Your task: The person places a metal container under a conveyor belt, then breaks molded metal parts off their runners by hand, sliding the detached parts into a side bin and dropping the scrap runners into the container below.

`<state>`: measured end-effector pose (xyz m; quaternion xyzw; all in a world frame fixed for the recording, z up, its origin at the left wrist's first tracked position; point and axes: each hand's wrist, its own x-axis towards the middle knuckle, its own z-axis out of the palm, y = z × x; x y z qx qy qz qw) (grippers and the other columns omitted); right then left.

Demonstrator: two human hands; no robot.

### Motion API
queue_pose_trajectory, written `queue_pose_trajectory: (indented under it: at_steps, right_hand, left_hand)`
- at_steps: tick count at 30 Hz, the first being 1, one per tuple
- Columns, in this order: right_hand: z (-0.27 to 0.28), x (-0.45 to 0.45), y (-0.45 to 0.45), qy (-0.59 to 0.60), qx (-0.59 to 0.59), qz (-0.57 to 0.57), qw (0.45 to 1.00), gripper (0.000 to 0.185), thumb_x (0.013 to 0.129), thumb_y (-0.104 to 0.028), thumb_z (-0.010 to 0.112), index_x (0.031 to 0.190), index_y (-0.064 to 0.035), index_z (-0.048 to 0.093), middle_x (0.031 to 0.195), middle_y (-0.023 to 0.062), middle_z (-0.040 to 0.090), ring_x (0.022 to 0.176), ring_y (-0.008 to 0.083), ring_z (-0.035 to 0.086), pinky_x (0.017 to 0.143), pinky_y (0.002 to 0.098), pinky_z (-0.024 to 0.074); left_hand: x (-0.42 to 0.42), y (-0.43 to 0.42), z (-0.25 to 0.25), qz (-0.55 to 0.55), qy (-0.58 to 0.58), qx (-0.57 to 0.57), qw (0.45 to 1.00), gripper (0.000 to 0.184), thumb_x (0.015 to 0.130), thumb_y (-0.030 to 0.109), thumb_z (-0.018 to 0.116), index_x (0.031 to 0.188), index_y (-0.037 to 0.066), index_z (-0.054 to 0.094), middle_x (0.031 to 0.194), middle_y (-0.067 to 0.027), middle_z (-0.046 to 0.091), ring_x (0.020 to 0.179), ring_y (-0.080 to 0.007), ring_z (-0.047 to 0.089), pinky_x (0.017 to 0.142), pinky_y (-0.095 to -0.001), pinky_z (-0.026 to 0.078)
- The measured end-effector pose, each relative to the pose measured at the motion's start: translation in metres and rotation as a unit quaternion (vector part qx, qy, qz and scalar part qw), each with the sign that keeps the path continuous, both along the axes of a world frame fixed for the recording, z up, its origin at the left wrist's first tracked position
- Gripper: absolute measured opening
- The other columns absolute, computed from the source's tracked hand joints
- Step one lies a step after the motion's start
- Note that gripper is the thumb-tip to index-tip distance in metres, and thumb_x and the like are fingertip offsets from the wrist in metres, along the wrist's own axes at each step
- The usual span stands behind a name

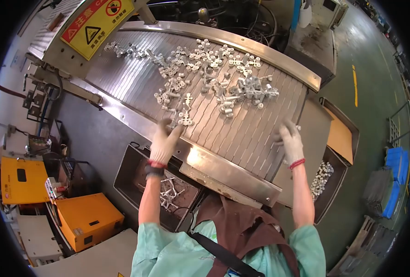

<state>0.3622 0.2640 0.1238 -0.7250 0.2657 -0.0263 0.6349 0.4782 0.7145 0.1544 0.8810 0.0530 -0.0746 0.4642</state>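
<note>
My left hand (164,144), in a pale work glove, is over the near rail of the metal slat conveyor (242,141). Its thumb and fingers are apart, close beside a branched metal casting (185,118); I cannot tell whether they touch it. Toward the conveyor's right end, my right hand (290,142), also gloved, has its fingers spread and slightly bent. A small light metal piece (298,128) shows at the edge of that hand, apparently not gripped. Farther up the belt lies a loose heap of castings (209,60).
Below the conveyor, a dark bin (126,177) holds branched metal scraps. A second bin (334,184) at the right contains many small metal pieces (322,177). A machine housing with a yellow warning sign (96,27) overhangs the belt's left end. Metal rails (302,76) edge the belt.
</note>
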Motion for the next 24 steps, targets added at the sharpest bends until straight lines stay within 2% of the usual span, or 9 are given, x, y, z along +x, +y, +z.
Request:
queue_pose_trajectory:
  at_steps: [3, 5, 8, 10, 13, 17, 20, 23, 24]
  right_hand:
    - [0.013, -0.039, 0.035, 0.096, 0.044, 0.089, 0.99, 0.064, 0.109, -0.032, 0.07, 0.164, -0.002, 0.056, 0.103, 0.0145, 0.083, 0.08, 0.0206, 0.08, 0.076, 0.0368, 0.0646]
    - [0.032, -0.058, 0.066, 0.182, 0.027, 0.163, 0.969, 0.062, 0.108, -0.035, 0.07, 0.159, -0.0003, 0.063, 0.112, 0.0168, 0.084, 0.085, 0.0207, 0.081, 0.079, 0.0367, 0.0647]
    - [0.005, -0.072, 0.064, 0.186, -0.066, 0.153, 0.968, 0.07, 0.105, -0.044, 0.073, 0.158, 0.0007, 0.062, 0.133, 0.0231, 0.08, 0.113, 0.0311, 0.08, 0.102, 0.042, 0.0624]
    - [-0.006, -0.066, 0.044, 0.15, -0.162, 0.141, 0.965, 0.076, 0.103, -0.048, 0.074, 0.16, 0.0006, 0.06, 0.145, 0.0263, 0.075, 0.13, 0.0371, 0.076, 0.113, 0.0446, 0.0583]
    - [0.015, -0.019, 0.02, 0.082, -0.222, 0.057, 0.97, 0.089, 0.099, -0.058, 0.076, 0.164, -0.0011, 0.056, 0.158, 0.0291, 0.066, 0.147, 0.0428, 0.064, 0.124, 0.0483, 0.0508]
    - [-0.015, 0.083, -0.028, 0.043, -0.286, -0.074, 0.954, 0.109, 0.092, -0.076, 0.072, 0.169, -0.0028, 0.049, 0.165, 0.0287, 0.059, 0.154, 0.0423, 0.057, 0.128, 0.0491, 0.0454]
    - [-0.031, 0.148, -0.041, 0.044, -0.308, -0.092, 0.946, 0.103, 0.09, -0.077, 0.071, 0.162, -0.004, 0.06, 0.162, 0.0283, 0.061, 0.151, 0.0434, 0.059, 0.127, 0.0489, 0.0459]
    - [-0.006, 0.181, -0.001, 0.036, -0.295, -0.021, 0.955, 0.09, 0.09, -0.073, 0.074, 0.151, -0.0074, 0.072, 0.158, 0.0282, 0.063, 0.146, 0.044, 0.063, 0.125, 0.0484, 0.0473]
    - [-0.014, 0.19, 0.016, -0.003, -0.274, -0.09, 0.957, 0.075, 0.09, -0.066, 0.076, 0.141, -0.0104, 0.079, 0.153, 0.0276, 0.066, 0.142, 0.0426, 0.065, 0.122, 0.0483, 0.0499]
  left_hand:
    - [0.042, -0.045, -0.007, -0.021, 0.03, -0.001, 0.999, 0.07, 0.101, 0.045, 0.079, 0.152, 0.003, 0.058, 0.099, -0.0141, 0.076, 0.079, -0.0214, 0.076, 0.072, -0.0396, 0.06]
    - [0.056, -0.067, -0.017, -0.033, 0.016, 0.019, 0.999, 0.071, 0.1, 0.047, 0.08, 0.152, 0.003, 0.058, 0.101, -0.0162, 0.078, 0.086, -0.0255, 0.078, 0.077, -0.0414, 0.061]
    - [0.065, -0.067, -0.047, -0.057, -0.051, 0.086, 0.993, 0.067, 0.099, 0.047, 0.082, 0.15, 0.008, 0.062, 0.105, -0.0175, 0.082, 0.094, -0.0341, 0.08, 0.087, -0.0463, 0.061]
    - [0.071, -0.055, -0.059, -0.061, -0.047, 0.083, 0.994, 0.062, 0.098, 0.045, 0.083, 0.148, 0.013, 0.064, 0.102, -0.015, 0.081, 0.093, -0.0328, 0.08, 0.087, -0.0468, 0.061]
    - [0.078, -0.052, -0.065, -0.046, -0.113, 0.116, 0.986, 0.058, 0.097, 0.044, 0.084, 0.143, 0.013, 0.067, 0.094, -0.0107, 0.079, 0.085, -0.0301, 0.078, 0.082, -0.047, 0.06]
    - [0.088, -0.051, -0.067, -0.015, -0.092, 0.106, 0.99, 0.053, 0.096, 0.041, 0.086, 0.139, 0.014, 0.068, 0.086, -0.0081, 0.076, 0.079, -0.0289, 0.076, 0.078, -0.0471, 0.058]
    - [0.099, -0.04, -0.084, -0.017, -0.096, 0.095, 0.991, 0.052, 0.097, 0.04, 0.085, 0.138, 0.013, 0.069, 0.09, -0.0096, 0.077, 0.083, -0.0296, 0.076, 0.081, -0.0466, 0.059]
    - [0.113, -0.034, -0.094, -0.003, -0.128, 0.125, 0.984, 0.051, 0.098, 0.039, 0.084, 0.139, 0.012, 0.069, 0.099, -0.0127, 0.081, 0.092, -0.033, 0.079, 0.087, -0.0476, 0.06]
    - [0.116, -0.031, -0.095, 0.005, -0.133, 0.143, 0.981, 0.051, 0.099, 0.039, 0.083, 0.139, 0.011, 0.07, 0.103, -0.0137, 0.082, 0.095, -0.0341, 0.08, 0.088, -0.0479, 0.061]
